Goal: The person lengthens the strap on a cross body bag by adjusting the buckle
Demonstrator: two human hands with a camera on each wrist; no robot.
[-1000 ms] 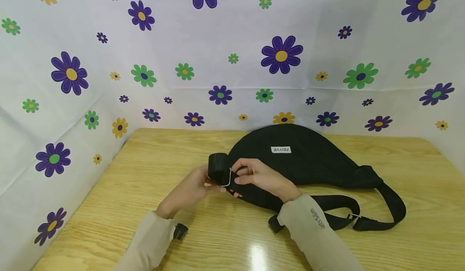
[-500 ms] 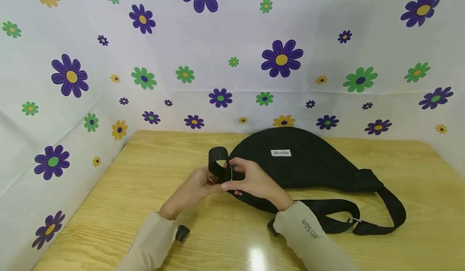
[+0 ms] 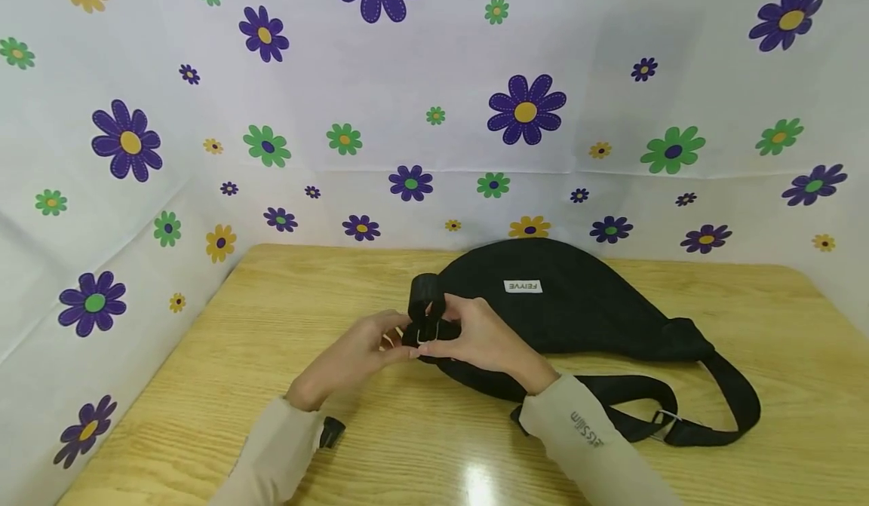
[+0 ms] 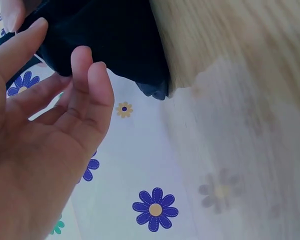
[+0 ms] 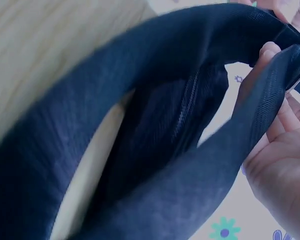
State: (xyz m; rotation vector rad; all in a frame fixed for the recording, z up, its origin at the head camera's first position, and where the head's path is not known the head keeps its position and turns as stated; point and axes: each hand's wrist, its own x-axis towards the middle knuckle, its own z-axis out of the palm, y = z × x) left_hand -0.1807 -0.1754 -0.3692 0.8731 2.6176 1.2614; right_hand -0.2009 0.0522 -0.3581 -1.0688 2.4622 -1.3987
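Note:
A black crossbody bag (image 3: 577,310) with a white label lies on the table, its strap running to both hands. Close to the bag's left end, the strap stands up in a small loop (image 3: 426,289) above a thin metal slide buckle (image 3: 421,335). My left hand (image 3: 360,355) pinches the strap at the buckle's left side, fingers curled. From the right, my right hand (image 3: 490,341) grips the strap beside the buckle, thumb at its lower edge. Both thumb tips nearly meet. In the right wrist view the strap (image 5: 160,45) sweeps across, partly in front of the right hand.
Another length of strap (image 3: 736,393) with a metal ring (image 3: 665,421) curves on the wooden table (image 3: 305,287) at the right. A small black piece (image 3: 332,432) shows beside the left sleeve. A white flowered cloth (image 3: 434,144) hangs behind and at the left.
The right hand has shifted from the strap's free part onto the buckle area. The strap loop has narrowed and moved slightly right, standing upright above the buckle.

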